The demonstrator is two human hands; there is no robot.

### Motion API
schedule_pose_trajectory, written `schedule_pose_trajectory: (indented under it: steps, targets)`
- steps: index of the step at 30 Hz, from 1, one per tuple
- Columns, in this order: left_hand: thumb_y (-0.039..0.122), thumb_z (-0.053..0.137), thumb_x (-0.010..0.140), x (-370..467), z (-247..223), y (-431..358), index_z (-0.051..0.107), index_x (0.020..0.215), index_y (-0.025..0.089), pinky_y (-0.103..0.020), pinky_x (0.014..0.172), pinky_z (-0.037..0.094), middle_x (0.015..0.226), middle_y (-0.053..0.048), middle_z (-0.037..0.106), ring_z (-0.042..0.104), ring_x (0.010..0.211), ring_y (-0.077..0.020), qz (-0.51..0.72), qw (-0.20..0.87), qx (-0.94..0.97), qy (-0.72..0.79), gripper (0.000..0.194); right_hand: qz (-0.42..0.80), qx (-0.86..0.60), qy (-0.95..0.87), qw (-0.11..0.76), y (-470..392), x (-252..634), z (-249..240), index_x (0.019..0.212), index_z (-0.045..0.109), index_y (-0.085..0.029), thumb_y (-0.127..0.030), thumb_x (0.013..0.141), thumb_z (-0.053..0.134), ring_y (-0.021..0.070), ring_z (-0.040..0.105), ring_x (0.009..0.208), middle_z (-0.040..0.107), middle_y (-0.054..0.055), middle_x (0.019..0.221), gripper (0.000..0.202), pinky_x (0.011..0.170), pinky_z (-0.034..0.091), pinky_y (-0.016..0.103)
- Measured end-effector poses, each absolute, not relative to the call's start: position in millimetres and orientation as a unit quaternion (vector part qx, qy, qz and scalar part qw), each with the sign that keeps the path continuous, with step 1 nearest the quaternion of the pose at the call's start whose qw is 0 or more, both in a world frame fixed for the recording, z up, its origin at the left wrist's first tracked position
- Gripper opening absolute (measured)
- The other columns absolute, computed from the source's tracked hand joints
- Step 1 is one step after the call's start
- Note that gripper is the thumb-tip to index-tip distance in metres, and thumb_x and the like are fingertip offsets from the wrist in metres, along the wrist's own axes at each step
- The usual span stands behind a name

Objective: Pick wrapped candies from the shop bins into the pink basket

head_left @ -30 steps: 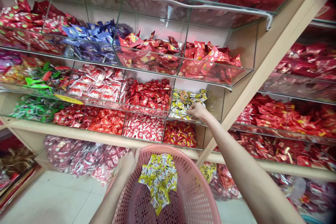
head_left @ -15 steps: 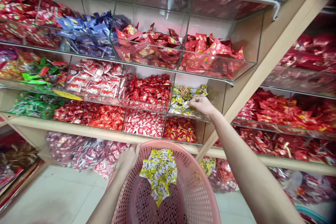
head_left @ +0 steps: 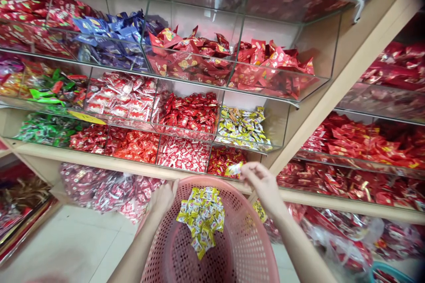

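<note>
One pink basket (head_left: 254,239), yellow candies (head_left: 202,216) inside. Left hand (head_left: 163,196): fingers clenched on the basket's rim. Right hand (head_left: 262,182): fingertips pinching one wrapped sweet (head_left: 234,169) near the basket's far rim.

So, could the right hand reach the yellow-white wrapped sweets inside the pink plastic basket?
Likely yes: the right hand, pinching one sweet, is near the basket, whose open top leaves the sweets uncovered.

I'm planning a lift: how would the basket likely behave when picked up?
The basket is probably light for its size: its wall is full of holes. It seems fairly stiff, its rim smoothly curved. The loose candies inside may slide if it tilts.
</note>
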State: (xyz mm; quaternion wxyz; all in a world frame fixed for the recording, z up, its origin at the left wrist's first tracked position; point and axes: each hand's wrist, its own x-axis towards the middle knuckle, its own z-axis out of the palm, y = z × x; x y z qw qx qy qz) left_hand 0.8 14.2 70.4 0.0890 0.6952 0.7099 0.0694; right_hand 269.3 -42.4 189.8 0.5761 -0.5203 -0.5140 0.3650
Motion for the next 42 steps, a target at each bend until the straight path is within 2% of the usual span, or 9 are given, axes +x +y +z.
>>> schedule_pose_trajectory:
  steps: [3,7,10,16,22,32,42]
  targets:
    - [0.051,0.011,0.089,2,73,13,0.061,0.096,0.018,-0.035,0.072,0.045,0.086,-0.013,0.068,0.064,0.081,-0.0245,0.063,0.091,0.691,0.715,0.061,0.464,-0.549,-0.464,0.518,-57,258,132,0.069,0.06,-0.016,-0.047,0.061,0.069,0.0107,0.052,0.052,0.059,0.0,0.057,0.033,0.048,0.04,0.021]
    - [0.051,0.012,0.089,2,74,13,0.062,0.097,0.017,-0.035,0.071,0.045,0.086,-0.014,0.068,0.064,0.082,-0.0256,0.06,0.095,0.691,0.714,0.061,0.534,-0.584,-0.329,0.516,-62,257,69,0.062,0.059,-0.016,-0.043,0.054,0.074,0.0087,0.051,0.047,0.058,-0.003,0.051,0.032,0.044,0.037,0.018]
    - [0.05,0.012,0.089,2,74,13,0.062,0.099,0.017,-0.035,0.071,0.045,0.086,-0.014,0.067,0.064,0.082,-0.0259,0.069,0.099,0.689,0.715,0.061,0.585,-0.577,-0.244,0.515,-63,261,46,0.061,0.056,-0.016,-0.036,0.055,0.076,0.0075,0.053,0.047,0.06,-0.002,0.053,0.029,0.045,0.039,0.016]
    - [0.05,0.011,0.089,1,71,13,0.063,0.098,0.018,-0.038,0.071,0.045,0.085,-0.014,0.068,0.064,0.081,-0.0273,0.071,0.094,0.69,0.714,0.062,0.627,-0.566,-0.141,0.516,-63,260,32,0.069,0.057,-0.015,-0.026,0.063,0.072,0.0075,0.058,0.048,0.065,0.002,0.057,0.019,0.047,0.045,0.015]
    - [0.05,0.012,0.089,1,69,14,0.062,0.098,0.016,-0.036,0.071,0.045,0.083,-0.014,0.068,0.064,0.08,-0.0267,0.071,0.091,0.69,0.715,0.061,0.628,-0.574,-0.108,0.514,-59,255,26,0.067,0.059,-0.014,-0.019,0.068,0.068,0.0071,0.058,0.046,0.065,0.003,0.055,0.011,0.046,0.047,0.015]
    - [0.051,0.012,0.088,1,73,12,0.062,0.098,0.016,-0.036,0.072,0.045,0.084,-0.015,0.067,0.064,0.082,-0.0267,0.079,0.107,0.684,0.717,0.062,0.645,-0.581,-0.1,0.487,-54,253,25,0.067,0.057,-0.012,-0.017,0.076,0.06,0.0074,0.058,0.045,0.065,0.004,0.057,0.01,0.042,0.045,0.014]
    - [0.051,0.011,0.088,1,72,12,0.062,0.099,0.015,-0.035,0.071,0.044,0.084,-0.015,0.067,0.064,0.083,-0.0275,0.079,0.108,0.685,0.716,0.063,0.659,-0.578,-0.091,0.472,-50,254,21,0.07,0.058,-0.014,-0.019,0.073,0.061,0.007,0.057,0.045,0.064,0.002,0.056,0.007,0.043,0.043,0.014]
